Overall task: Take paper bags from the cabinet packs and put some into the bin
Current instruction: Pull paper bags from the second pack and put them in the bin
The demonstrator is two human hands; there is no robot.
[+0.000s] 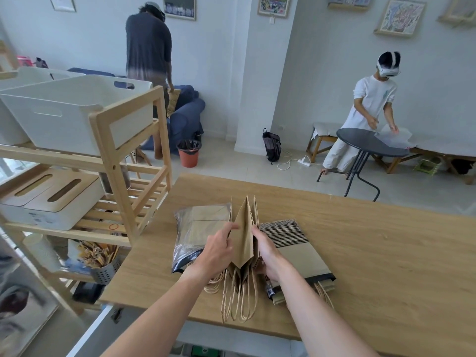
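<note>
We hold a bundle of paper bags (244,233) upright on the wooden table (373,253), bottoms up and twine handles trailing toward us over the table edge. Our left hand (219,249) is partly closed on the bundle's left face, fingers curled round the outermost bag. Our right hand (268,249) is closed on the right face, thumb on top.

Just left of the left hand lies a plastic-wrapped pack (198,228). Just right of the right hand lies a flat stack of bags (293,240).

We judge the step in hand to be separating a few bags from the bundle; none has yet reached the bin.

The white bin (72,114) sits on the wooden shelf (121,161), well up and to the left of the left hand. The next move calls for pinching off several bags, lifting them clear of the trailing handles, and carrying them leftward over the bin's rim.
</note>
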